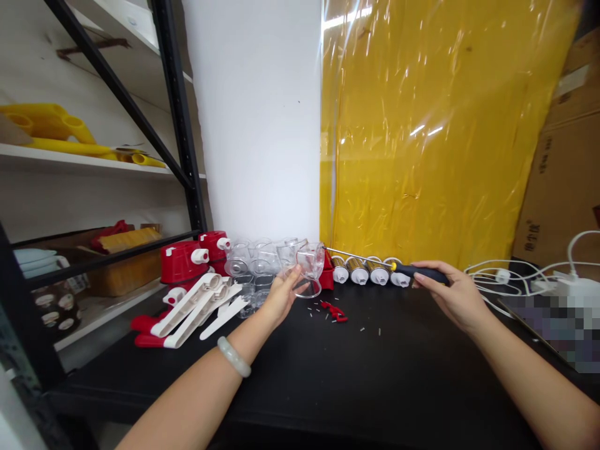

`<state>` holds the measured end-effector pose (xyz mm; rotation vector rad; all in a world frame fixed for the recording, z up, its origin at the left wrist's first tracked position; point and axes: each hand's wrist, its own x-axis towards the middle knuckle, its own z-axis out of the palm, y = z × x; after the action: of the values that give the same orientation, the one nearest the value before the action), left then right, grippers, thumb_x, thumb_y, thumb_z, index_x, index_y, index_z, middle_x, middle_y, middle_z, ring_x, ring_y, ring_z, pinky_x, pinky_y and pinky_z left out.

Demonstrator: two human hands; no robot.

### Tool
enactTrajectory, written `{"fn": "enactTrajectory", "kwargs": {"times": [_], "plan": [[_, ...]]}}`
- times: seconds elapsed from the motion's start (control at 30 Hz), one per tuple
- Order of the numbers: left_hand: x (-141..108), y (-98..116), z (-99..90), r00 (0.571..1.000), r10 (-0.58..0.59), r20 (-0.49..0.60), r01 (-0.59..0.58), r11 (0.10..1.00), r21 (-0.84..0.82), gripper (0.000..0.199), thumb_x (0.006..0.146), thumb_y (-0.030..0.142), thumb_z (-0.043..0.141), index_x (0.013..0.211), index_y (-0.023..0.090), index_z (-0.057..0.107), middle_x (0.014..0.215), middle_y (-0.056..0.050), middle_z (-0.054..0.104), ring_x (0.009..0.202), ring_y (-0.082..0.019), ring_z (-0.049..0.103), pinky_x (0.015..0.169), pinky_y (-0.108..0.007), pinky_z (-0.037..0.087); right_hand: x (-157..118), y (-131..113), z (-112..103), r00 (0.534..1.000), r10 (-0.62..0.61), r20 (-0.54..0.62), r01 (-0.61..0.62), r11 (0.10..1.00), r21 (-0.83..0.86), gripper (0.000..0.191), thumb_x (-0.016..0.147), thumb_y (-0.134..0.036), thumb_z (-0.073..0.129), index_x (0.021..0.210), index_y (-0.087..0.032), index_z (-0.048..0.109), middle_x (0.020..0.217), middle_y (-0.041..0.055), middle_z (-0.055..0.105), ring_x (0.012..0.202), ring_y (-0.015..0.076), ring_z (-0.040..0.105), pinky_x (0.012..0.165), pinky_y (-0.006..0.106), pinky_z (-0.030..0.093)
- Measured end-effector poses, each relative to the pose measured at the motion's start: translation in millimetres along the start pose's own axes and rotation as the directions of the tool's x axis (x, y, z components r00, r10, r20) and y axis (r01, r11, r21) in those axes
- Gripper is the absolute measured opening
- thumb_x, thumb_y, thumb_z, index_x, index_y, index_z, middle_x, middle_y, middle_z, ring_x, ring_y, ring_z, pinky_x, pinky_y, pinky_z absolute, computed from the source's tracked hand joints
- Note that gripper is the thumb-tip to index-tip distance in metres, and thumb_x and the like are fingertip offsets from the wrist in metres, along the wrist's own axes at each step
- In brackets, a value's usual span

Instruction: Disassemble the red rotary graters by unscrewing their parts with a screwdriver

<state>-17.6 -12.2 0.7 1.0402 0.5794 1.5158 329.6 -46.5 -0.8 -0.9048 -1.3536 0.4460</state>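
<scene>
My left hand [283,294] holds a clear plastic cup-like part [310,265] with a flared rim, its fingers closed round the near side. My right hand [452,290] grips the dark blue handle of a long screwdriver [422,274]. The screwdriver's thin shaft points left, and its far end is at the upper right of the clear part; whether it touches cannot be made out. Below on the black table [328,375] lie small red parts [334,312] and several tiny metal pieces [362,329]. More clear parts [257,259] stand behind my left hand.
Red housings [182,262] and white-and-red handles [192,310] are at the left. Several white-capped cylinders [359,274] line the back beside a red container [327,275]. White cables [504,275] and a flat device [548,328] are at the right. A black-framed shelf [180,119] stands left.
</scene>
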Motion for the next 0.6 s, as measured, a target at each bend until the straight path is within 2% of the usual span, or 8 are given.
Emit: {"fn": "enactTrajectory", "kwargs": {"times": [0.1, 0.2, 0.3, 0.47, 0.6], "plan": [[-0.5, -0.4, 0.6, 0.999, 0.040, -0.009, -0.040, 0.999, 0.035, 0.046, 0.056, 0.036, 0.086, 0.090, 0.018, 0.063, 0.098, -0.003, 0.063, 0.093, -0.016, 0.060, 0.082, -0.033, 0.051, -0.5, 0.1, 1.0, 0.997, 0.074, 0.033, -0.077, 0.993, 0.094, 0.034, 0.063, -0.039, 0.084, 0.092, -0.025, 0.072, 0.090, 0.0020, 0.069, 0.071, 0.0137, 0.064, 0.076, 0.028, 0.053], [0.0, -1.2, 0.8, 0.996, 0.093, -0.008, -0.093, 0.993, 0.068, 0.049, 0.053, 0.034, 0.087, 0.092, 0.019, 0.062, 0.099, -0.002, 0.062, 0.094, -0.016, 0.060, 0.083, -0.033, 0.050, -0.8, -2.0, 4.5, 0.989, 0.139, 0.059, -0.149, 0.959, 0.243, 0.034, 0.062, -0.037, 0.085, 0.091, -0.026, 0.072, 0.098, 0.0016, 0.068, 0.078, 0.0132, 0.063, 0.073, 0.024, 0.053], [1.4, -2.4, 0.4, 0.990, 0.141, 0.006, -0.141, 0.984, 0.109, 0.052, 0.051, 0.030, 0.088, 0.095, 0.019, 0.061, 0.101, -0.002, 0.063, 0.097, -0.016, 0.060, 0.092, -0.034, 0.047, 0.5, -3.0, 7.8, 0.972, 0.224, 0.070, -0.234, 0.902, 0.362, 0.029, 0.066, -0.039, 0.082, 0.089, -0.025, 0.072, 0.092, 0.0012, 0.068, 0.081, 0.0125, 0.062, 0.067, 0.019, 0.052], [2.9, -5.1, -1.0, 0.981, 0.177, 0.080, -0.188, 0.971, 0.151, 0.051, 0.053, 0.026, 0.087, 0.098, 0.020, 0.063, 0.105, -0.004, 0.066, 0.108, -0.020, 0.059, 0.103, -0.039, 0.041, 3.3, 0.8, 7.2, 0.964, 0.266, 0.032, -0.256, 0.880, 0.399, 0.023, 0.061, -0.038, 0.085, 0.070, -0.021, 0.072, 0.077, 0.0004, 0.068, 0.076, 0.0107, 0.061, 0.067, 0.016, 0.051], [4.0, -5.5, -2.4, 0.960, 0.222, 0.171, -0.251, 0.953, 0.172, 0.052, 0.057, 0.024, 0.085, 0.104, 0.021, 0.063, 0.115, -0.006, 0.065, 0.117, -0.023, 0.056, 0.108, -0.042, 0.037, 3.4, 1.5, 3.1, 0.972, 0.233, 0.008, -0.221, 0.909, 0.353, 0.022, 0.059, -0.037, 0.086, 0.068, -0.022, 0.072, 0.076, 0.0012, 0.069, 0.074, 0.0124, 0.062, 0.065, 0.019, 0.052]]}}
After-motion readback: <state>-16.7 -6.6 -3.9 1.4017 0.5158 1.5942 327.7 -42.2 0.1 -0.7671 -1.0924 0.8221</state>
